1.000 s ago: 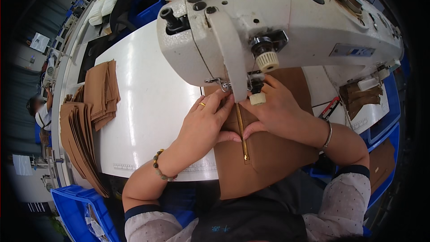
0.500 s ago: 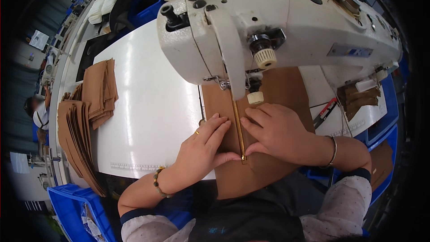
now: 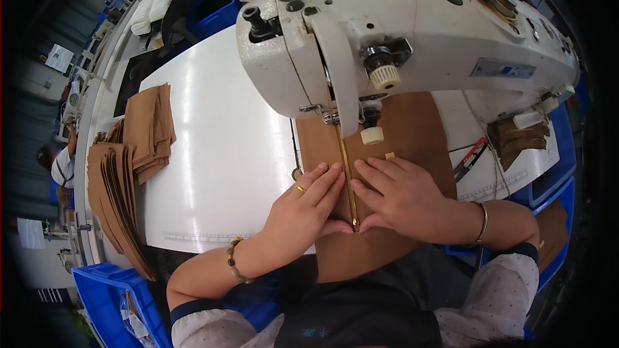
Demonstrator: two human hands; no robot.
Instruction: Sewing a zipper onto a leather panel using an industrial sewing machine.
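Note:
A brown panel of fabric or leather (image 3: 412, 125) lies under the head of a white sewing machine (image 3: 445, 32). Down its middle runs a gold-toothed zipper (image 3: 352, 196), whose near end has a small gold slider (image 3: 355, 222). My left hand (image 3: 302, 211) rests flat on the panel just left of the zipper, fingers stretched forward. On the other side, my right hand (image 3: 409, 196) lies spread on the panel. Both thumbs point in toward the slider. A small pale tab (image 3: 389, 155) shows beyond my right fingers. The machine's head hides the needle area.
Stacked brown pieces (image 3: 145, 132) sit at the white table's (image 3: 206, 148) left edge. Right of the panel are a red-and-black cutter (image 3: 471, 158) and dark brown strips (image 3: 521, 142). Blue bins (image 3: 116, 306) stand at both sides. Far left, another person (image 3: 63, 164) is at work.
The left hand has slid right, closer to the zipper. My right hand has moved slightly right and nearer me, and the pale tab now shows. The whole view has shifted a little.

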